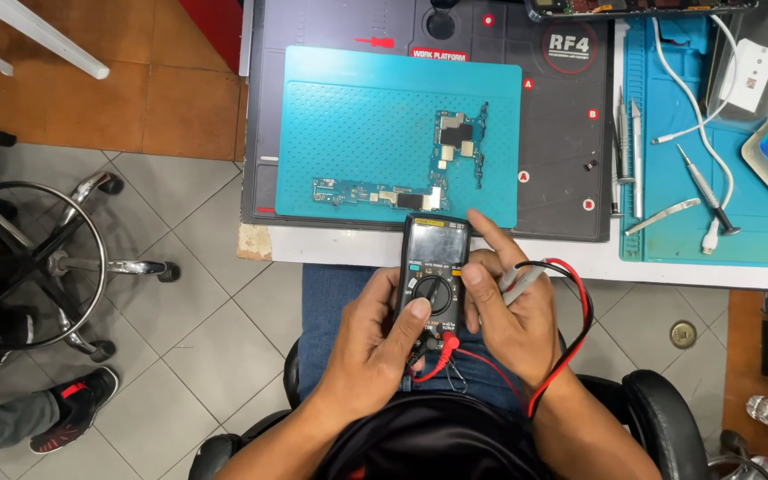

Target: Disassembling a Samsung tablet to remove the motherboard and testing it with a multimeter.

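1. Black multimeter (pixel 434 267) sits over the person's lap, just below the table edge, display end toward the table.
2. Left hand (pixel 375 342) grasps the multimeter from its left side; thumb rests on the round dial.
3. Right hand (pixel 508 311) grips the meter's right side, thumb on the dial edge, index finger stretched up toward the table.
4. Right hand also clutches grey probe handles (pixel 519 277) between its fingers.
5. Red and black test leads (pixel 571 329) plug into the meter's bottom end and loop around the right wrist.
6. L-shaped circuit board (pixel 442 164) lies on a teal mat (pixel 348 107), just above the meter, not touching it.
7. Teal mat lies on a dark grey work platform (pixel 562 133).
8. Right of it, tweezers (pixel 664 216), screwdrivers (pixel 708 191) and a white cable (pixel 695 116) lie on a 2nd blue mat (pixel 757 240).
9. Chrome stool base (pixel 55 262) stands on the tiled floor at left; another person's black shoe (pixel 77 404) is near it.
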